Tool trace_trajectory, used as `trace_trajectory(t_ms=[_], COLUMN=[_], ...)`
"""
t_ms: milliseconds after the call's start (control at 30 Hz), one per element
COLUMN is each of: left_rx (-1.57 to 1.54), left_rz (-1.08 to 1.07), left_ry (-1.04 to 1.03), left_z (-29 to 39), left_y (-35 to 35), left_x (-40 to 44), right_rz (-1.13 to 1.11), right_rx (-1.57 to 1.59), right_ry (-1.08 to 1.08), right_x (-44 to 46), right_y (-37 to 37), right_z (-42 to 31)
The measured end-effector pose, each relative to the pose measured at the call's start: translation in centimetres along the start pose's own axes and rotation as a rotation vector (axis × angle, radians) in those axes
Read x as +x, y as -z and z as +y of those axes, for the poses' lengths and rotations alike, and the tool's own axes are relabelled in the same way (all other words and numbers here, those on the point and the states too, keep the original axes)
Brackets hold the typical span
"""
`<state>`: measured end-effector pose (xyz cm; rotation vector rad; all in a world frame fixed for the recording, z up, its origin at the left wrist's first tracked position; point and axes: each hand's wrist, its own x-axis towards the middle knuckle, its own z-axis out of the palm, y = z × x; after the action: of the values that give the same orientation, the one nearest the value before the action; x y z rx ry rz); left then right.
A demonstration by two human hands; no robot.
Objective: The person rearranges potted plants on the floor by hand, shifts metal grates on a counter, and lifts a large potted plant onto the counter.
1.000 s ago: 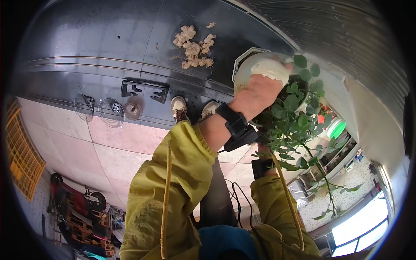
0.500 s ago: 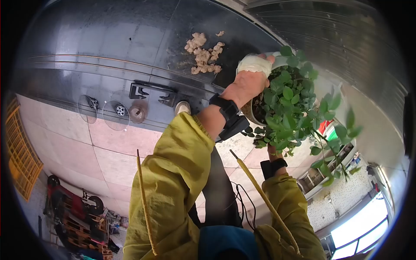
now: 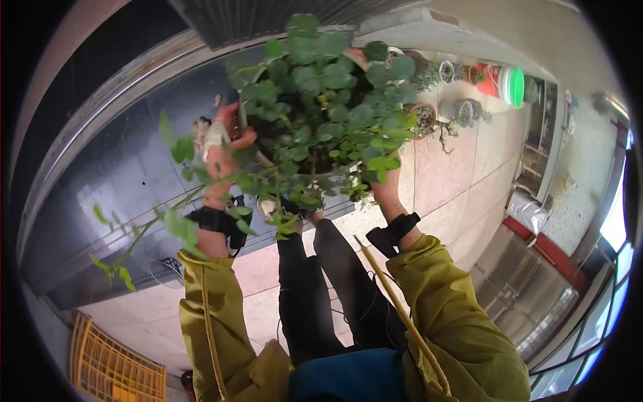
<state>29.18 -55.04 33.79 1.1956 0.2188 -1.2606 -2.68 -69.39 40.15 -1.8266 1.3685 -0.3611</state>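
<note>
A leafy green potted plant [image 3: 321, 107] fills the upper middle of the view, its pale round flower pot [image 3: 266, 161] showing at the left rim between leaves. My left hand [image 3: 224, 137], with a whitish wrap around the palm, grips that rim, fingers curled over it. At the pot's lower right is my right hand [image 3: 386, 182], closed against its side; leaves hide most of the fingers. One long stem droops over my left forearm. Knobbly beige pieces resembling ginger root [image 3: 201, 127] lie just beyond my left hand, partly covered by it.
Dark tiled surface [image 3: 127, 161] stretches away on the left. Several small potted plants [image 3: 423, 119] and a red bucket with a green rim [image 3: 512, 87] stand at upper right. A yellow crate [image 3: 117, 362] sits lower left, and a metal cabinet [image 3: 512, 275] is at right.
My view has turned to the right. The potted plant now sits between both hands in front of me, and my right hand has come further into sight. The beige pieces are mostly covered.
</note>
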Motion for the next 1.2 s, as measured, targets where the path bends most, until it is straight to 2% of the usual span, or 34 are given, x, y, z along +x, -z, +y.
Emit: trace_trajectory(t_ms=[33, 67, 100, 167, 267, 400, 733, 1000, 1200], left_rx=[0.195, 0.022, 0.582, 0.077, 0.004, 0.057, 0.192, 0.214, 0.175], left_rz=[-0.048, -0.05, -0.109, -0.153, -0.084, -0.051, 0.017, 0.03, 0.019], left_ry=[-0.314, -0.19, -0.371, -0.415, -0.196, -0.105, 0.001, 0.026, 0.018], left_z=[-1.0, -1.5, -1.6, -3.2, -3.1, -2.7, -1.2, -1.1, -1.7], left_y=[0.4, 2.3, 4.7, 7.7, 9.9, 11.2, 11.5, 11.1, 11.2], left_x=[-1.0, 0.1, 0.0, 1.7, -0.2, -2.1, -4.7, -4.8, -4.0], right_rz=[0.048, 0.089, 0.091, 0.1, 0.138, 0.143, 0.031, 0.052, 0.017], right_rx=[0.056, 0.119, 0.077, 0.044, 0.054, 0.098, 0.22, 0.217, 0.205], right_ry=[-0.083, -0.168, -0.183, -0.209, -0.217, -0.18, -0.287, -0.194, -0.247], right_x=[0.0, 0.0, -0.2, -0.3, -0.3, -1.0, -2.7, -2.3, -1.4], right_y=[-0.2, -0.4, -0.6, -1.0, -0.9, -0.9, -0.9, -0.7, -0.1], right_z=[-3.9, -6.7, -6.4, -6.6, -7.7, -6.5, -6.1, -5.9, -5.8])
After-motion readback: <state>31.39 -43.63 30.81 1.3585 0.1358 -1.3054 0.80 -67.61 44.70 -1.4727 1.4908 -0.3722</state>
